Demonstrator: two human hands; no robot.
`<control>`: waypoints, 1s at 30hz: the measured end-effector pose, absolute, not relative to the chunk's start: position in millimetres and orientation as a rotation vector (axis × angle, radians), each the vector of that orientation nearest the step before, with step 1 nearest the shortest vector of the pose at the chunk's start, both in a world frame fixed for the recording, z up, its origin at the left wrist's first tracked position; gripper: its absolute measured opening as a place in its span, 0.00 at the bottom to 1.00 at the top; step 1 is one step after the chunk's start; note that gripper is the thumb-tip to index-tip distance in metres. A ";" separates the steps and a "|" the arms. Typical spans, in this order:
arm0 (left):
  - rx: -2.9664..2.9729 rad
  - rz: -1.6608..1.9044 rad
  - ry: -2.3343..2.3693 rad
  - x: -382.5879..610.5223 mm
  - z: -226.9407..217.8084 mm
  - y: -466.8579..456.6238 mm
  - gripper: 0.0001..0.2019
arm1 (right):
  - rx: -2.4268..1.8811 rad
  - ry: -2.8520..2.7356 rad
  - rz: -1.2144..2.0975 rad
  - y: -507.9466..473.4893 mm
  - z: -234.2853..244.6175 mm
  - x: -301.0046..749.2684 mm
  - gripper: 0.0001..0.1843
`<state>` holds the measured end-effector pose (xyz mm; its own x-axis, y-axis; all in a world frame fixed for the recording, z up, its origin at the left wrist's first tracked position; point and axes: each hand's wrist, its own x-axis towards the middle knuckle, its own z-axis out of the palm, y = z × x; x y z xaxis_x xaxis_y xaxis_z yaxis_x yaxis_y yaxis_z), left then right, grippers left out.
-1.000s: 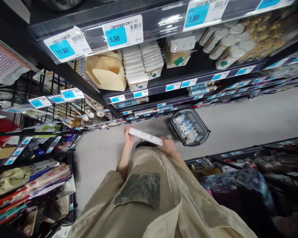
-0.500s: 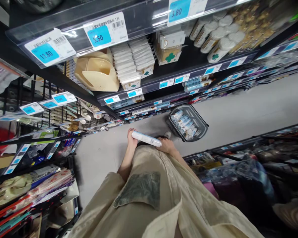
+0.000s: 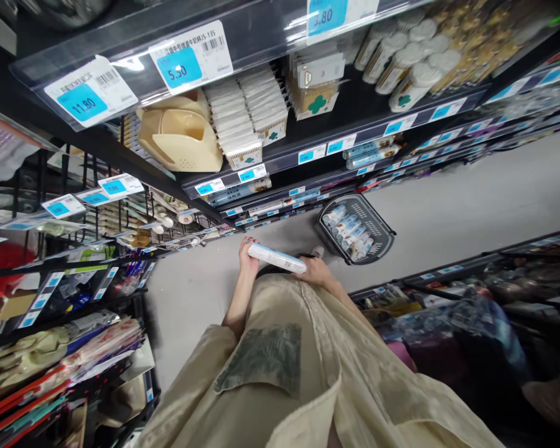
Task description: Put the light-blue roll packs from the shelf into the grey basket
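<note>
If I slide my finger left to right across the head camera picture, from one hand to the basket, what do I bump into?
Left hand → long white-and-blue tube → right hand → grey basket.

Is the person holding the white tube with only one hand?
No, the left hand holds one end of the white tube, and the right hand holds the other end.
</note>
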<state>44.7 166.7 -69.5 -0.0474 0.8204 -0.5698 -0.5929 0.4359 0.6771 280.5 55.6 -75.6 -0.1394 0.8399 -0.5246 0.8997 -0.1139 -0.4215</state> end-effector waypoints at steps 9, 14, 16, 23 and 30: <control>0.395 1.093 1.363 34.3 -76.6 160.5 0.12 | 1.920 2.037 -1.182 57.7 -73.9 271.4 0.18; 0.290 1.158 1.321 39.2 -71.7 163.1 0.14 | 1.975 2.020 -1.155 56.7 -74.4 270.3 0.20; 0.255 1.177 1.291 44.0 -67.5 165.2 0.13 | 2.002 1.987 -1.130 56.7 -73.0 270.1 0.20; 0.289 1.243 1.209 44.3 -60.4 165.5 0.10 | 2.080 1.976 -1.147 64.4 -67.1 279.2 0.25; 0.460 1.306 1.035 18.6 -48.1 162.9 0.17 | 1.884 1.968 -1.487 75.5 -64.2 304.0 0.27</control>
